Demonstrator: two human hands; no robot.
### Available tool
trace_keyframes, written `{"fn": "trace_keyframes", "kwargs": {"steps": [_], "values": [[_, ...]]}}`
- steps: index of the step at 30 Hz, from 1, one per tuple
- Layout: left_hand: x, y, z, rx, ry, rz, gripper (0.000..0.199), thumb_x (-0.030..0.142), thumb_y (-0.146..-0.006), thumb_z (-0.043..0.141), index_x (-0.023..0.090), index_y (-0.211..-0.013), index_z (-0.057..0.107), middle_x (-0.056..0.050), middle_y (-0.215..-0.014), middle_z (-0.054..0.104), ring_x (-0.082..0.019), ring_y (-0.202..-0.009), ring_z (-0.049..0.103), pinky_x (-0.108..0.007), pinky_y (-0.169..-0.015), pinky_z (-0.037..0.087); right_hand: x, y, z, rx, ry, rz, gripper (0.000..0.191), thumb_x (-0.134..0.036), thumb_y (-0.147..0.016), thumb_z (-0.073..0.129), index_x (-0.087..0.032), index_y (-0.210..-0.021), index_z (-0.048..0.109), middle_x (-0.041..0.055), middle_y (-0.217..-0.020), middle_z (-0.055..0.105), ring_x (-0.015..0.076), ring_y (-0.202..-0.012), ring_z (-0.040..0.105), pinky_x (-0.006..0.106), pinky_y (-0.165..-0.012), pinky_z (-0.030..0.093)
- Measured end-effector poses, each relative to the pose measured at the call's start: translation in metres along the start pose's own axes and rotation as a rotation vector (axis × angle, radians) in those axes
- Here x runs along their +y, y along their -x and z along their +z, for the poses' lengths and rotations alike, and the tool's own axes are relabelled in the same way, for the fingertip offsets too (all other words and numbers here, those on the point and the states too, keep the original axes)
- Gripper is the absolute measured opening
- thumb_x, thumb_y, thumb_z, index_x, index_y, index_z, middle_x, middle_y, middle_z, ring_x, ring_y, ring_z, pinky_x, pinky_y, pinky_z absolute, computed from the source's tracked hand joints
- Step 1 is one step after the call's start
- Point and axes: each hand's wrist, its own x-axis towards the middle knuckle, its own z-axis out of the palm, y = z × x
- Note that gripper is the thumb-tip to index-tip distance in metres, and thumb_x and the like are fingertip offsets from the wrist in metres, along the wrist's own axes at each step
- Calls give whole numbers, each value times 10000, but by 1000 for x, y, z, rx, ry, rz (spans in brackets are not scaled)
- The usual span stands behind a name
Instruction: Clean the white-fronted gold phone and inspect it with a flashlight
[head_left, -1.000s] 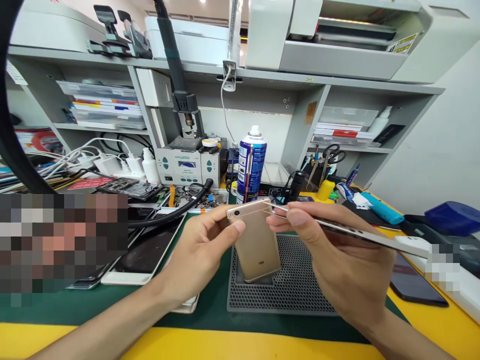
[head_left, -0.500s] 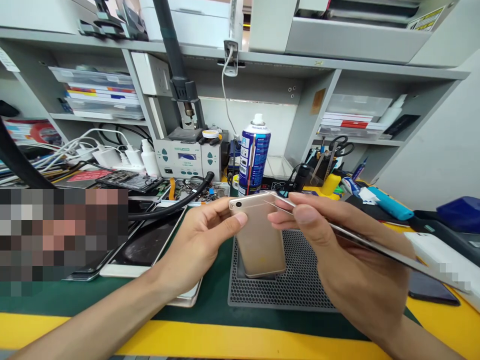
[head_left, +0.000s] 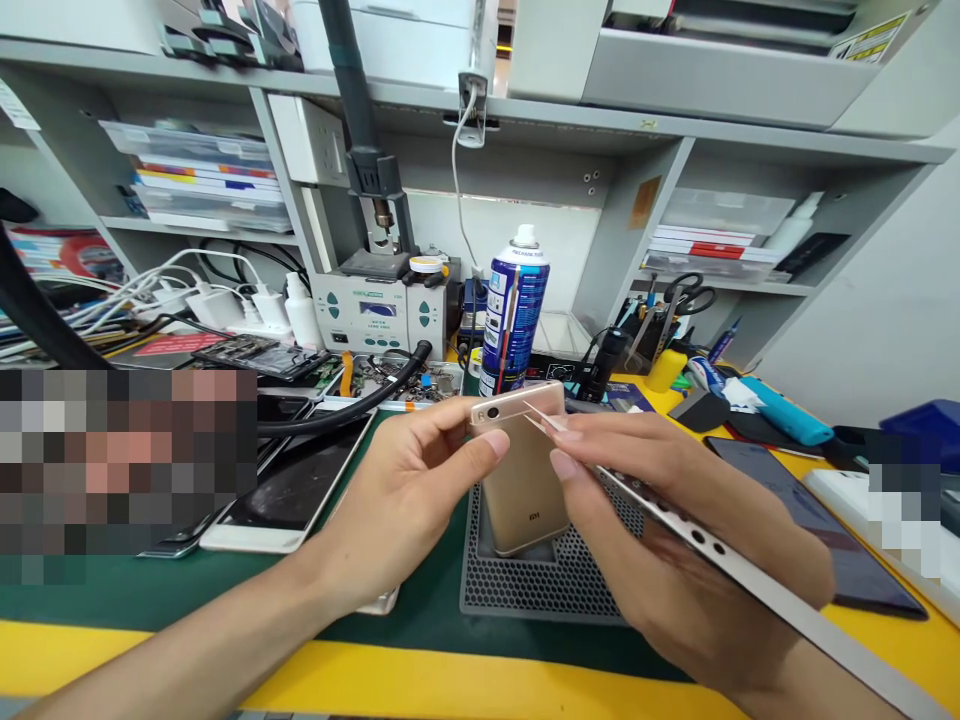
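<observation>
A gold smartphone [head_left: 525,495] stands tilted upright, its back with the camera lens turned toward me. My left hand [head_left: 409,485] grips its upper left edge, thumb on the back and fingers behind. Between the thumb and fingers of my right hand [head_left: 675,540] are metal tweezers [head_left: 701,545] with a row of holes. Their tips lie at the top of the phone's back, close to the seam below the camera; whether they touch it I cannot tell. The phone's lower end is over a grey honeycomb-patterned mat [head_left: 517,590].
Behind the phone stands a blue spray can [head_left: 514,315]. A hot-air station [head_left: 382,310] is at the back, its black hose running left. Other phones [head_left: 300,480] lie on the left. A dark phone [head_left: 817,530] and a tool holder with scissors [head_left: 686,300] are on the right.
My right hand has turned the tweezers, so their holed flat side shows. The phone's back has tilted slightly, and its logo is now readable. The view has shifted a little.
</observation>
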Motion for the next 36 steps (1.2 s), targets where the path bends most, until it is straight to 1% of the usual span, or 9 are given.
{"fn": "trace_keyframes", "kwargs": {"steps": [3, 7, 11, 14, 18, 23, 28, 33, 36], "values": [[0, 0, 1, -18, 20, 11, 293, 268, -940, 630, 243, -1221, 711, -58, -1303, 677, -265, -1161, 634, -370, -966, 520, 1, 1, 0, 0, 28, 8, 272, 12, -770, 654, -202, -929, 707, 35, -887, 780, 175, -789, 755, 280, -819, 632], [-2, 1, 0, -2, 19, 14, 316, 253, -935, 640, 262, -1244, 705, -49, -1264, 702, -249, -1127, 656, -341, -934, 534, 2, 2, -1, 1, 30, 15, 248, 8, -771, 665, -191, -914, 705, 43, -892, 779, 170, -808, 753, 270, -843, 624], [-3, 1, -1, -9, 1, 25, 318, 242, -943, 630, 281, -1250, 701, -34, -1256, 708, -230, -1119, 657, -319, -933, 529, 1, 2, -1, -1, 12, 18, 248, 7, -779, 654, -195, -913, 704, 43, -887, 779, 175, -805, 752, 282, -826, 630], [-2, 1, -1, -8, -30, 30, 329, 268, -943, 631, 280, -1267, 691, -38, -1268, 700, -237, -1107, 658, -336, -927, 534, 1, 0, 0, -1, 10, 26, 244, 3, -783, 652, -196, -913, 706, 46, -892, 782, 182, -806, 755, 290, -825, 633], [0, 1, 1, 16, -108, 46, 354, 309, -937, 639, 270, -1286, 681, -49, -1256, 704, -242, -1060, 667, -383, -957, 529, 1, -1, 0, 16, 32, -14, 251, 7, -768, 661, -199, -901, 715, 46, -870, 786, 186, -781, 762, 272, -798, 638], [1, 3, 3, 1, -134, 98, 349, 267, -943, 632, 290, -1289, 677, -26, -1277, 690, -227, -1140, 632, -350, -997, 511, 0, -2, -1, 7, 48, -30, 245, 22, -752, 668, -179, -883, 720, 56, -858, 788, 174, -773, 763, 236, -783, 634], [1, 3, 3, 10, -218, 134, 344, 269, -957, 613, 305, -1295, 669, -20, -1279, 684, -210, -1118, 632, -352, -1003, 505, 1, -2, -1, -6, 35, -25, 243, 10, -774, 662, -192, -894, 721, 47, -864, 789, 177, -788, 763, 259, -789, 638], [0, 3, 2, 1, -228, 145, 339, 278, -965, 600, 319, -1295, 665, -12, -1287, 678, -202, -1099, 637, -364, -1016, 497, 3, -2, -2, -24, 33, -27, 250, 1, -788, 660, -207, -913, 720, 42, -887, 790, 180, -801, 763, 273, -784, 642], [-1, 3, 2, 2, -243, 139, 337, 288, -969, 593, 326, -1297, 661, -9, -1270, 684, -200, -1094, 635, -356, -995, 500, 3, -1, -2, -22, 25, -35, 250, 11, -784, 662, -191, -917, 724, 52, -898, 790, 169, -820, 759, 253, -810, 630]]}}
